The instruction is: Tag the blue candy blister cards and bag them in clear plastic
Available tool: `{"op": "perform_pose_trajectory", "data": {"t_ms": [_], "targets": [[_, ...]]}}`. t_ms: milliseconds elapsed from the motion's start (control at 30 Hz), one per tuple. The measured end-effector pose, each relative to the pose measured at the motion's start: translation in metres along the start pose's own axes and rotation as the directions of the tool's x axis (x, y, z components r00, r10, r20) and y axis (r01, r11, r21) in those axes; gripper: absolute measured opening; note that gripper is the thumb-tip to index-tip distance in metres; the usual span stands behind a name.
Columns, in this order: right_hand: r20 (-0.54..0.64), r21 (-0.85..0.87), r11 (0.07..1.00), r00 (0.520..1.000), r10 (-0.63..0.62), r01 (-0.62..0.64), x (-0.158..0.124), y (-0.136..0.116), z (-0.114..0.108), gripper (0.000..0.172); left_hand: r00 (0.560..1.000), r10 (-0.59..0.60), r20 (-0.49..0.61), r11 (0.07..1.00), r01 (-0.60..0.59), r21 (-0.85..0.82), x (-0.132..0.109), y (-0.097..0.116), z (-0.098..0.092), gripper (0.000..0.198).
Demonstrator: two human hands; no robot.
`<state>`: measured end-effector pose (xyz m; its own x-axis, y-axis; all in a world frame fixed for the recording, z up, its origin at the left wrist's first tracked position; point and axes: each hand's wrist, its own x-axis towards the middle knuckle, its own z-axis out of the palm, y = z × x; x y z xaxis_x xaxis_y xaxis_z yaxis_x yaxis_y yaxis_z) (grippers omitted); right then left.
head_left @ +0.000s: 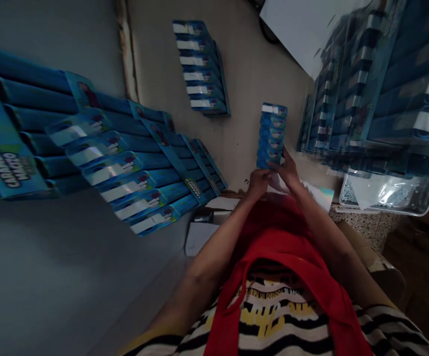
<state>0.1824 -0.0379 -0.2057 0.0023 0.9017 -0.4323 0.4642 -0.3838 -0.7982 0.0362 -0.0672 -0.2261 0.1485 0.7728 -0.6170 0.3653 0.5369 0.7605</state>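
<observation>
A pack of small blue boxes [273,133], stacked in a column, lies on the table in front of me. Its far box carries a white strip; the nearer ones show plain blue ends. My right hand [287,172] grips its near right corner, one finger along the side. At the near edge, my left hand [259,183] has its fingers curled together, close against the pack; what they pinch is hidden. Between my wrists shows part of a pale sheet [278,183]. Beyond, to the left, stands another blue pack [201,69] with white strips on all its boxes.
Rows of blue packs [133,163] fill the left surface. Tall stacks of blue packs in clear wrap [348,94] rise on the right. Below them sits a clear tray [392,193] with small pale pieces. A white board [299,29] lies at the far right.
</observation>
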Motion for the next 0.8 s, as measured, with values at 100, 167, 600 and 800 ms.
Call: {"op": "perform_pose_trajectory", "data": {"t_ms": [100,167,600,800], "targets": [[-0.036,-0.070,0.997,0.999,0.026,-0.028,0.023,-0.018,-0.010,0.074,0.999,0.047,0.021,0.999,-0.047,-0.016,0.020,0.013,-0.015,0.028],[-0.042,-0.173,0.985,0.999,0.014,-0.021,0.015,-0.027,-0.023,0.053,0.998,0.050,0.028,0.997,-0.049,-0.055,0.017,0.018,-0.020,0.036],[0.004,-0.570,0.777,0.947,-0.321,0.266,-0.085,-0.024,0.004,0.040,0.992,0.075,-0.100,0.989,-0.087,-0.120,-0.043,0.036,-0.030,0.041],[0.092,-0.590,0.743,0.940,-0.327,0.317,-0.105,-0.013,0.027,0.047,0.979,0.003,-0.204,0.987,-0.036,-0.157,-0.048,0.031,-0.026,0.038]]}}
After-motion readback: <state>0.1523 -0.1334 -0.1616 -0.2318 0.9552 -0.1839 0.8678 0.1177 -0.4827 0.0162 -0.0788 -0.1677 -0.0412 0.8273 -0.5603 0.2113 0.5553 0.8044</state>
